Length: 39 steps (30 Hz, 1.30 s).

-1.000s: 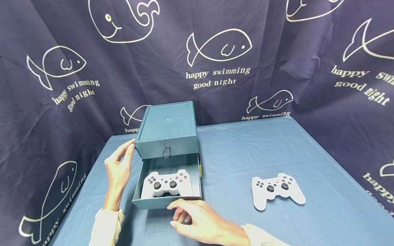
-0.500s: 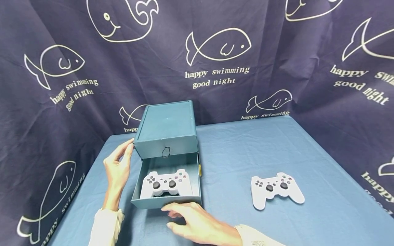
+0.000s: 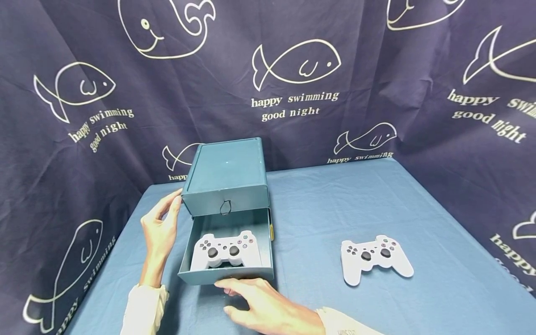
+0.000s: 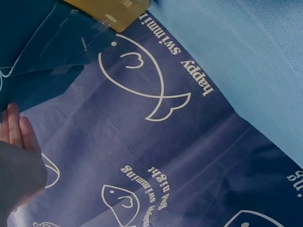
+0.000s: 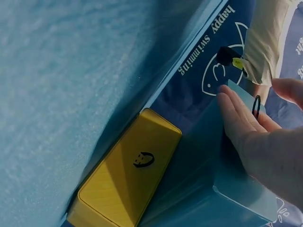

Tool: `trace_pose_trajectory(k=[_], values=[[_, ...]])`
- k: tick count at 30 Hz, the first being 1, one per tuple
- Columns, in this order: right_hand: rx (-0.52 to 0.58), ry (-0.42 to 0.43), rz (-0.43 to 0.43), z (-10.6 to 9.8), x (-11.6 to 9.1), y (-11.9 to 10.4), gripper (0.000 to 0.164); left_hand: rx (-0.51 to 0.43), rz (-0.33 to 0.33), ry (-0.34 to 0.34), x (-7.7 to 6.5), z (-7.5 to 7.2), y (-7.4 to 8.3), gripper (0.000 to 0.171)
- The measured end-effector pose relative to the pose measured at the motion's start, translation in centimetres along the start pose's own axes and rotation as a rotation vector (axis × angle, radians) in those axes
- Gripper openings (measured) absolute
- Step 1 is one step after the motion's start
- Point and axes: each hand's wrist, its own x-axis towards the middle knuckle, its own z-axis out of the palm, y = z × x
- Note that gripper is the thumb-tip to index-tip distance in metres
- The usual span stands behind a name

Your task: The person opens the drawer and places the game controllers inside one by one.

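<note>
A teal two-drawer box (image 3: pixel 228 165) stands on the blue cloth in the head view. Its lower drawer (image 3: pixel 184 278) is pulled out, and a white game controller (image 3: pixel 226 249) lies inside. My left hand (image 3: pixel 161 225) touches the box's upper left front corner with extended fingers. Against the front of the lower drawer rest the straight fingers of my right hand (image 3: pixel 264 302), thumb held apart. In the right wrist view, a dark loop handle (image 5: pixel 256 107) shows beside those fingers. A second white controller (image 3: pixel 374 258) lies on the cloth to the right.
The upper drawer is closed, with a wire loop (image 3: pixel 225 207) on its front. A yellow block (image 5: pixel 130 170) marked with a dark face sits against the box's right side. Dark blue fabric (image 3: pixel 297 139) with fish drawings hangs behind and at both sides.
My right hand has slid a little left along the drawer front, its fingers straightening from a looser curl. The left hand and both controllers stay where they were.
</note>
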Motion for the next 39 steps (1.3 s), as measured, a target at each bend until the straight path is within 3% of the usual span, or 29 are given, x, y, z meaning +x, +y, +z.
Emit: trace_pose_trajectory(k=[7, 14, 17, 20, 27, 39], values=[[0.019, 0.029, -0.052, 0.4, 0.3, 0.2, 0.041, 0.004, -0.007, 0.002, -0.1, 0.0, 0.2, 0.025], [0.013, 0.202, -0.182, 0.9, 0.7, 0.5, 0.028, -0.006, -0.006, -0.005, -0.1, 0.0, 0.8, 0.025], [0.014, 0.235, -0.216, 0.9, 0.8, 0.6, 0.022, -0.008, -0.005, -0.004, 0.0, 0.1, 1.5, 0.024], [0.000, 0.242, -0.232, 0.9, 0.9, 0.6, 0.019, -0.009, -0.006, -0.003, 0.0, 0.1, 1.4, 0.024], [-0.038, 0.239, -0.241, 0.8, 0.9, 0.6, 0.019, -0.015, -0.013, -0.005, 0.0, -0.1, -0.6, 0.026], [-0.013, 0.228, -0.224, 0.6, 1.0, 0.6, 0.018, -0.011, -0.008, -0.008, 0.0, -0.1, -0.7, 0.023]])
